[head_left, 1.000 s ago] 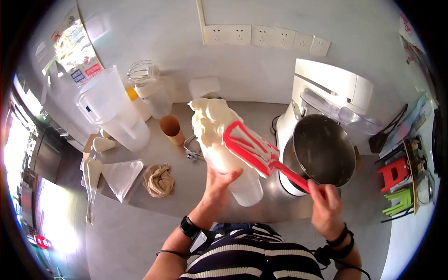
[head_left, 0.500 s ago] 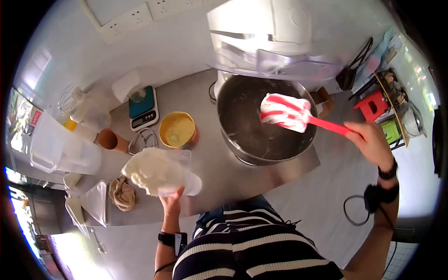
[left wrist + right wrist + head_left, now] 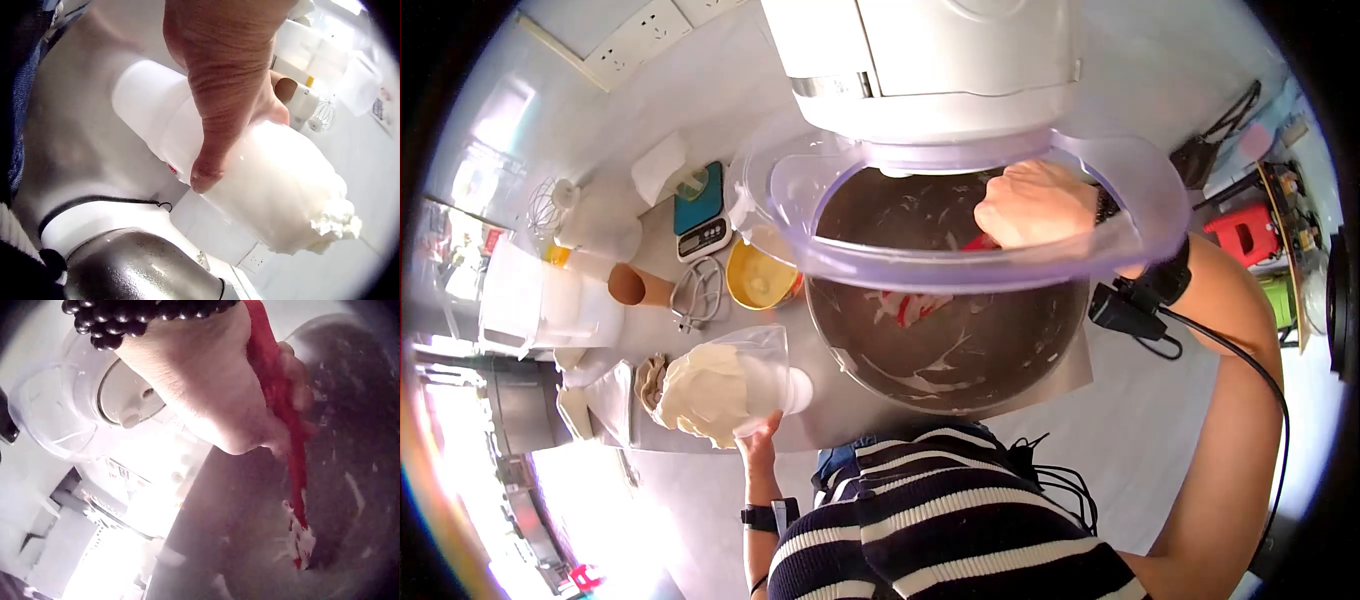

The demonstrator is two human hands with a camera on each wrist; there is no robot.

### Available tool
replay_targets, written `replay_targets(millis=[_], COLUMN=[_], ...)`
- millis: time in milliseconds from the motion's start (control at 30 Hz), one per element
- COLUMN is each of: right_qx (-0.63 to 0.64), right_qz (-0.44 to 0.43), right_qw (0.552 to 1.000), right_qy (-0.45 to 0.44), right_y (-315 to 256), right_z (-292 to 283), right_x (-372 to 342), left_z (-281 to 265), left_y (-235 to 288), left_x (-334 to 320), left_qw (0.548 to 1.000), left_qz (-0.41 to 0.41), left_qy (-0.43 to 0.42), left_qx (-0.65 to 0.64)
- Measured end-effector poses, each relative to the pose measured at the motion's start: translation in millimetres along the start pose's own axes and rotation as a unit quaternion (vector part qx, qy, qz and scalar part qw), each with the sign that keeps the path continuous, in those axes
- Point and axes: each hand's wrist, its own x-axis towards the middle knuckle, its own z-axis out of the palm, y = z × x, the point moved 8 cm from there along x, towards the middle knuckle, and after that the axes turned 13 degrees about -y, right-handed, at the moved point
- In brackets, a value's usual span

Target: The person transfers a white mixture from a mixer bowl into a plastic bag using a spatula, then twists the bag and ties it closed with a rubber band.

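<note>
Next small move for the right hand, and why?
I'd probably draw the red spatula along the wall of the steel bowl: the right hand grips it inside, and white streaks cling there, ready to scrape up.

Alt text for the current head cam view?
Right hand reaches a red spatula into a large metal bowl under a white mixer; left hand holds a plastic container heaped with pale cream. A yellow tub and a scale stand on the counter.
</note>
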Motion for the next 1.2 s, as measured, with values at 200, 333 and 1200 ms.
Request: replay_targets(millis=[200,333,1200], right_qx=[0.23,0.266,-0.151], right_qz=[-0.024,-0.129,-0.022], right_qw=[0.972,0.954,0.988], right_qy=[-0.048,0.048,0.008], right_y=[13.0,35.6,-11.3], right_z=[5.8,19.5,12.6], right_x=[2.8,-21.4,-43.9], left_z=[-5.3,-32.3,-51.7], left_y=[-14.3,-62.7,-90.4], left_x=[-3.2,-3.4,-21.1], left_qw=[0.996,1.0,0.996], left_qz=[0.019,0.012,-0.066], left_qy=[0.046,0.018,0.049], left_qx=[-0.068,0.009,-0.021])
